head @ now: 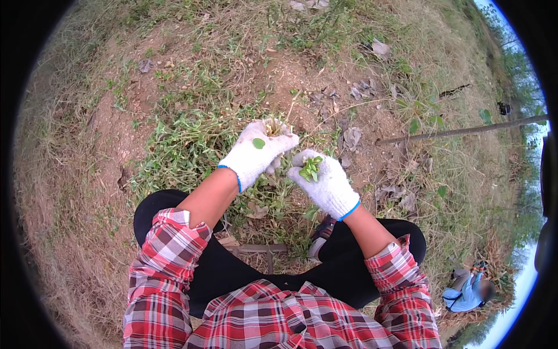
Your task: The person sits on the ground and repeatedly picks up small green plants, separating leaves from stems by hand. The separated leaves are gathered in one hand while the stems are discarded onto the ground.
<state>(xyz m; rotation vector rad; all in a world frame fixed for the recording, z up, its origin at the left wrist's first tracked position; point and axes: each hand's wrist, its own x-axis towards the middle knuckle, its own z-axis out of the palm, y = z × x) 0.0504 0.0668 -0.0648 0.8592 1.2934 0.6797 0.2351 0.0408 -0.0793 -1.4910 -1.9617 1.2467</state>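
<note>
My left hand (260, 150), in a white knitted glove with a blue cuff edge, is closed around a bundle of plant stems (273, 127) whose pale ends stick up past the thumb. One round green leaf (258, 143) lies on the back of that glove. Just to the right, my right hand (324, 181), gloved the same way, pinches a small leafy green sprig (311, 169) between thumb and fingers. The two hands are close together, with a narrow gap. Cut or pulled green plants (183, 152) lie in a loose heap left of and below my left hand.
A thin woody stem (462, 131) leans in from the right. Dry leaves (352, 138) lie on reddish soil beyond my right hand. A metal frame (257, 248) shows between my legs, near a shoe (320, 240). Another person (466, 292) in light blue is low at far right.
</note>
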